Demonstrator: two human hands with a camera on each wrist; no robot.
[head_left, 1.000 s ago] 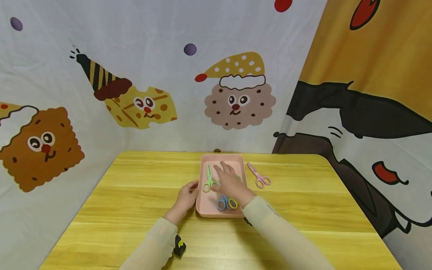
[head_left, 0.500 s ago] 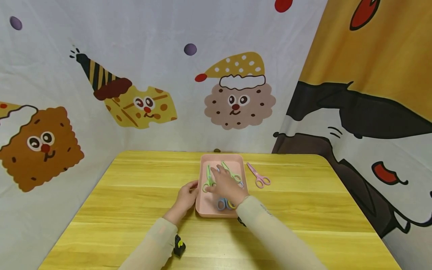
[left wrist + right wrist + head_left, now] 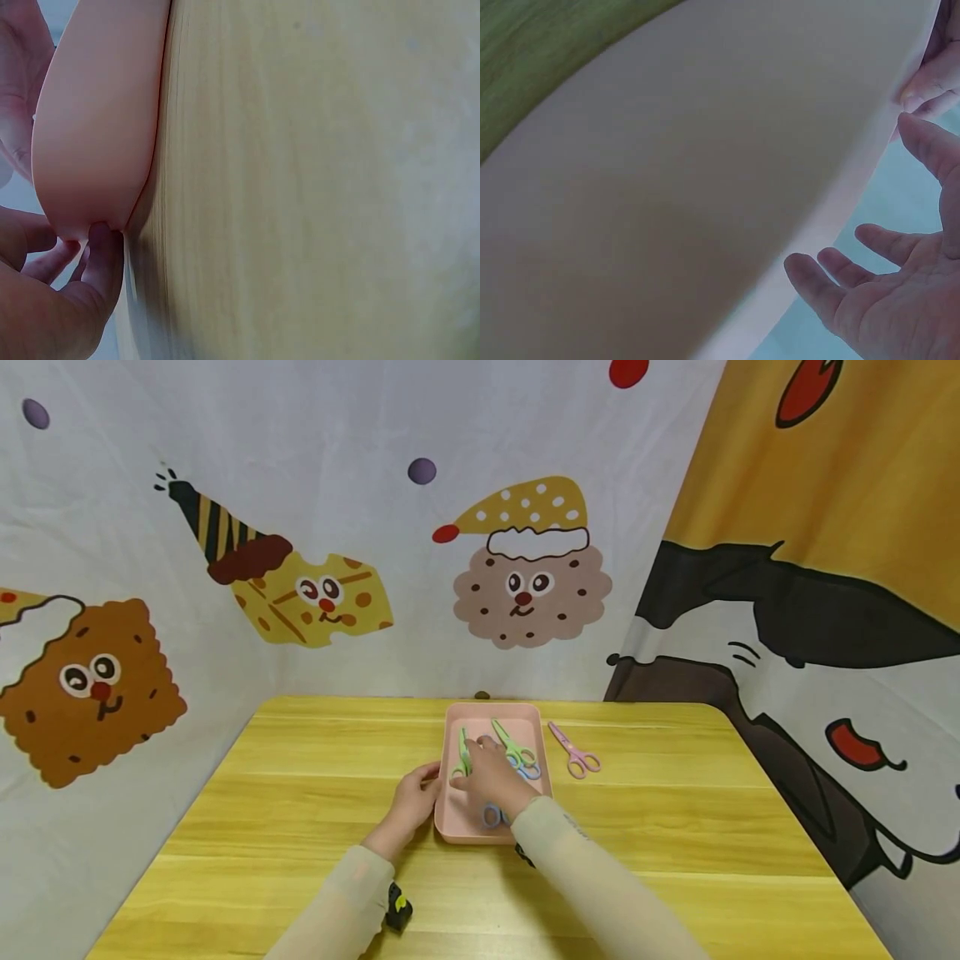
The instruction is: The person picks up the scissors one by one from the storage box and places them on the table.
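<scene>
Right hand point(image 3: 493, 775): fingers spread, above pink tray point(image 3: 441, 827). Left hand point(image 3: 412, 797): gripping tray's side. Contents: green scissors point(image 3: 512, 744), blue scissors point(image 3: 501, 814). Pink scissors point(image 3: 572, 750): counter point(image 3: 675, 802), beside tray.

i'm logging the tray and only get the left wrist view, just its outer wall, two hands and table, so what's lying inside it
Observer: The head view shows several pairs of scissors in the pink tray, including a green pair.
Operator: any pair outside it
Observer: Yes, pink scissors lie on the table, to the right of the tray.
Operator: is the right hand holding anything
Observer: The right wrist view shows the right hand with fingers spread, nothing visible between them.
</scene>
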